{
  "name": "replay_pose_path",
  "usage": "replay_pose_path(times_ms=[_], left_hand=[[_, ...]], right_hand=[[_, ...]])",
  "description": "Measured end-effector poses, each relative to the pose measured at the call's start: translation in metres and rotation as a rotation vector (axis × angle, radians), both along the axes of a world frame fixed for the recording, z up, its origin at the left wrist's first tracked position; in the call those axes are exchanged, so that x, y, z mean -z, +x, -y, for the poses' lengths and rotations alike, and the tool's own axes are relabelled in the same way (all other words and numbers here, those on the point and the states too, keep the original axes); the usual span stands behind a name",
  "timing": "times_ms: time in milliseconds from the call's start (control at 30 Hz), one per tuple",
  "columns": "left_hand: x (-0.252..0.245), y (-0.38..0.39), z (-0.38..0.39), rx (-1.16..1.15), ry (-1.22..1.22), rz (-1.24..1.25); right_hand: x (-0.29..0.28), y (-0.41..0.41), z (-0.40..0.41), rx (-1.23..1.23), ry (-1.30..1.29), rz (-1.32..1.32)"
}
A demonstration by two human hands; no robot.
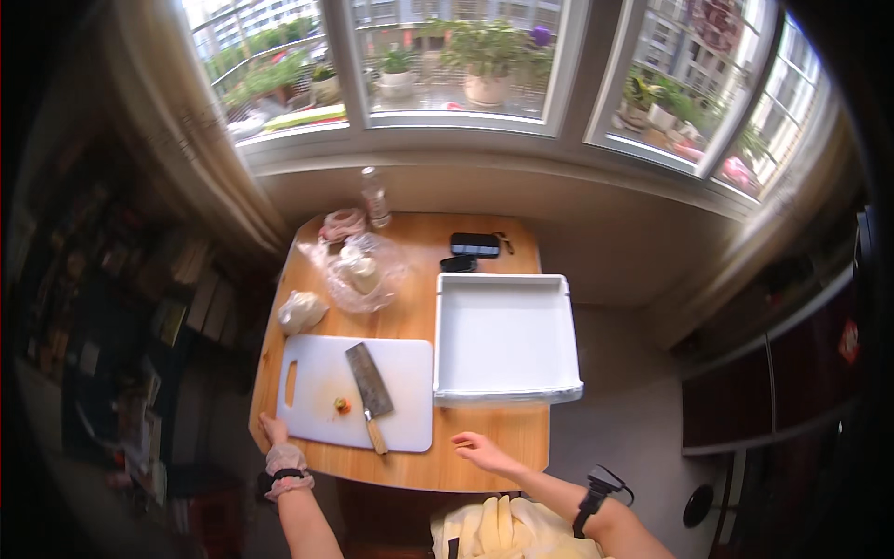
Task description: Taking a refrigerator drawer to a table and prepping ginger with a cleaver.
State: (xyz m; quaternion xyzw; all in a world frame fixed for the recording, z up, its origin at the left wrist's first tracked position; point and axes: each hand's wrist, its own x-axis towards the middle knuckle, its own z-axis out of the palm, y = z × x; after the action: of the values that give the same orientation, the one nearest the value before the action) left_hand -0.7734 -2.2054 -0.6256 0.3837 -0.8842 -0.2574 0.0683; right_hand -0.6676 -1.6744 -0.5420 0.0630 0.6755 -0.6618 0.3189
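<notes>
My left hand (274,428) is at the near left corner of a white plastic cutting board (314,360); whether its fingers grip the board is too small to tell. On the board lies a cleaver (370,381) with a dark blade and a wooden handle, the handle reaching over the near edge. A small orange and green vegetable end (341,404) rests left of the blade, among faint orange stains. My right hand (480,451) hovers over the near part of the wooden table (412,472), holding nothing, fingers loosely bent. Beyond it stands a shallow white drawer-like bin (508,335).
A clear plastic bag (367,279) with pale contents, a knotted white bag (302,312), a pink bag (343,223) and a bottle (375,199) stand at the back left. A black phone (475,244) and a dark object (458,264) lie behind the bin. Windows (461,70) rise beyond.
</notes>
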Motion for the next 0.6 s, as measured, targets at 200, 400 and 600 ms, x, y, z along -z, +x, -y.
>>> replay_pose_path(times_ms=[200,400,600], left_hand=[[0.008,-0.014,0.020,0.044,-0.154,0.061],[0.002,-0.022,-0.026,0.107,-0.208,0.113],[0.005,0.000,0.000,0.103,-0.117,-0.082]], right_hand=[[0.020,-0.017,0.056,-0.121,0.120,-0.153],[0.069,-0.034,0.046,0.025,0.223,-0.109],[0.086,-0.027,0.076,0.134,-0.061,-0.089]])
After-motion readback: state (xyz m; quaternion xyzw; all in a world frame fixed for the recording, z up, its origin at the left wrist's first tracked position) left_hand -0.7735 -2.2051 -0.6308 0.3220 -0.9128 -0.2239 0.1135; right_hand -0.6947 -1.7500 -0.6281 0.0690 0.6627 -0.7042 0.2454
